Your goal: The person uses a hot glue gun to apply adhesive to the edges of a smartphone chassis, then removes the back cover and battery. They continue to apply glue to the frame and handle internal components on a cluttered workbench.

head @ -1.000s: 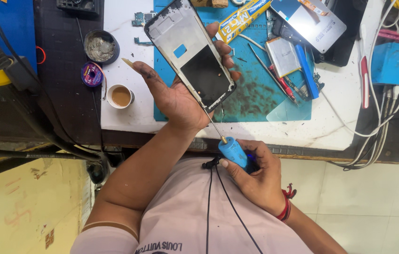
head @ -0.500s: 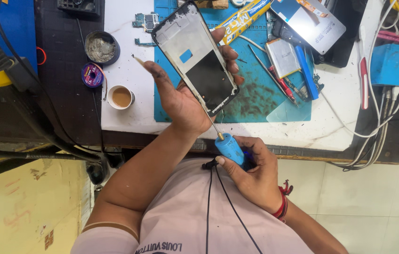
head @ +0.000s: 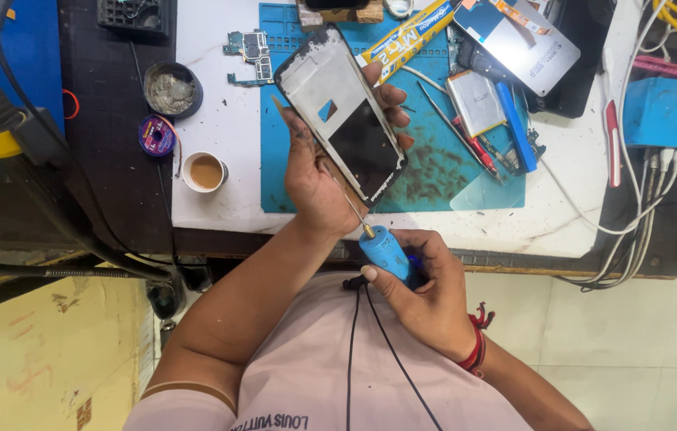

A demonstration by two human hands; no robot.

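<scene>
Head view, items reported against the teal work mat (head: pixel 442 172), largest first. One white bench top (head: pixel 219 128) carries the mat. One phone frame (head: pixel 342 116), back cavity up, is held above the mat's left half; its long axis runs diagonally, upper end pointing away and to the left, lower end toward the person and to the right. One left hand (head: pixel 314 172) grasps this frame: palm under the lower left edge, fingertips wrapped over the right edge, thumb along the left edge. One right hand (head: pixel 426 291) sits below the mat's near edge, off the bench, clenched round one blue-handled screwdriver (head: pixel 382 249). Its thin shaft points up and left, the tip meeting the frame's lower corner just beside the left palm. One second phone panel (head: pixel 518 40) lies at the mat's upper right corner. One silver battery (head: pixel 474 102) rests on the mat's right half. One bare circuit board (head: pixel 249 49) lies just left of the mat's top. One small cup of brown liquid (head: pixel 204 172) stands left of the mat, apart from it
</scene>
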